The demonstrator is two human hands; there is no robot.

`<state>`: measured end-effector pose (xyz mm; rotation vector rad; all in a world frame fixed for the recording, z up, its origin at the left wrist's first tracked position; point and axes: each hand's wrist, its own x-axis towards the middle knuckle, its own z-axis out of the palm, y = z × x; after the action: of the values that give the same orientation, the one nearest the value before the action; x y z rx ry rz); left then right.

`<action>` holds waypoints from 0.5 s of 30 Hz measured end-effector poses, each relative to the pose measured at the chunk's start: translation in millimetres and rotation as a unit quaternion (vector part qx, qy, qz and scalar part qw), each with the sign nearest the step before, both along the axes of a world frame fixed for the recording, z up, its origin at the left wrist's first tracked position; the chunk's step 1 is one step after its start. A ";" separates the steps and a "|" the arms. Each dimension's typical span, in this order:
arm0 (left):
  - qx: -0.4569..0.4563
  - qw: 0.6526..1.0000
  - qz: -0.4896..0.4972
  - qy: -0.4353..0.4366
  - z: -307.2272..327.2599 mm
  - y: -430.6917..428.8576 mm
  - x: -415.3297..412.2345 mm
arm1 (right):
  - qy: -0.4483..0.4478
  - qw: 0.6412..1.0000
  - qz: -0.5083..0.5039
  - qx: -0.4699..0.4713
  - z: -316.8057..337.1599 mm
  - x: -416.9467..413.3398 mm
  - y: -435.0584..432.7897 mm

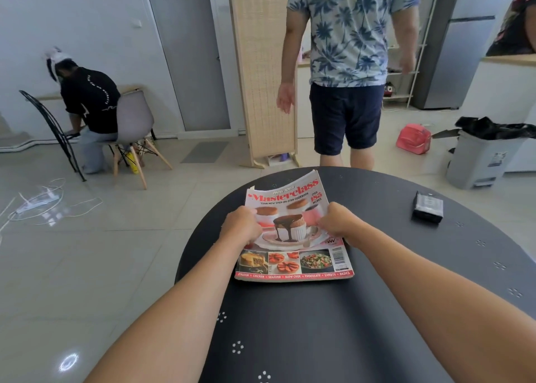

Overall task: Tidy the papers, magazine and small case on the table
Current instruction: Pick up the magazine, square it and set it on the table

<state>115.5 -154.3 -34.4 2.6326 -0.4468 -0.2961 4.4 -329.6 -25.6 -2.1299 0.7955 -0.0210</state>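
Observation:
A cookbook magazine (pixel 293 255) with a red "Masterclass" title lies on the dark round table (pixel 377 310), left of its middle. My left hand (pixel 242 226) grips the magazine's left edge and my right hand (pixel 338 220) grips its right edge. The far part of the cover curls upward between my hands. A small black case (pixel 428 207) lies flat on the table to the right, well apart from both hands. Loose papers, if any, are hidden under the magazine.
A person in a palm-print shirt (pixel 348 63) stands just beyond the table's far edge. A grey bin (pixel 478 162) stands at the right, a pink bag (pixel 413 139) on the floor. At the left a seated person (pixel 90 107), chairs and floor cables (pixel 43 200).

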 end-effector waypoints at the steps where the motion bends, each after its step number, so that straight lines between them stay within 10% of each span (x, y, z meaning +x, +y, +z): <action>1: 0.022 1.000 -0.003 -0.003 -1.6 -1.2 1.3 | 0.007 1.000 -0.001 -0.012 -1.1 0.5 -0.7; 9: 0.139 0.985 -0.026 -0.096 -1.0 0.0 -7.3 | 0.018 0.965 0.032 -0.258 -10.7 -2.2 11.1; 15: 0.064 0.973 -0.112 -0.191 -11.9 -13.0 -25.7 | -0.045 0.927 0.140 -0.345 -19.6 -14.5 18.0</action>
<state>89.7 -167.3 -46.3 2.7713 -0.8805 0.1229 -10.1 -311.6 -45.2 -2.8678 0.4510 -0.2840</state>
